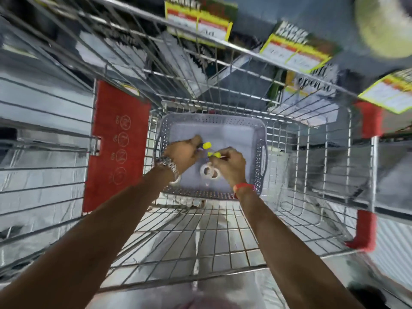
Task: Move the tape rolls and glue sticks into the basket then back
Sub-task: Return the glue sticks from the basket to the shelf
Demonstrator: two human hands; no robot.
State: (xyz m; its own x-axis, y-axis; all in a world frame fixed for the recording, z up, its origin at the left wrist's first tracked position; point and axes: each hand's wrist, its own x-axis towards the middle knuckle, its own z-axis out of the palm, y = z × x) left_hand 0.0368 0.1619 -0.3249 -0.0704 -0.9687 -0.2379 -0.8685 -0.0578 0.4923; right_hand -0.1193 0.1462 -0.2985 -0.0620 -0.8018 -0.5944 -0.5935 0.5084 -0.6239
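Here, inside the perforated grey plastic basket (259, 139), the left hand (182, 152) grips a yellow-capped glue stick (207, 145). The right hand (228, 167) pinches another yellow-capped stick (214, 154), with white tape rings (209, 171) just beside it.

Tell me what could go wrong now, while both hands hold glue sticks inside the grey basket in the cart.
1. The left hand and right hand work close together, so the yellow-capped glue sticks could knock each other from a grip.
2. The basket sits on the wire cart floor; a dropped stick may slip through.
3. The tape rolls lie under the right hand and might be bumped.
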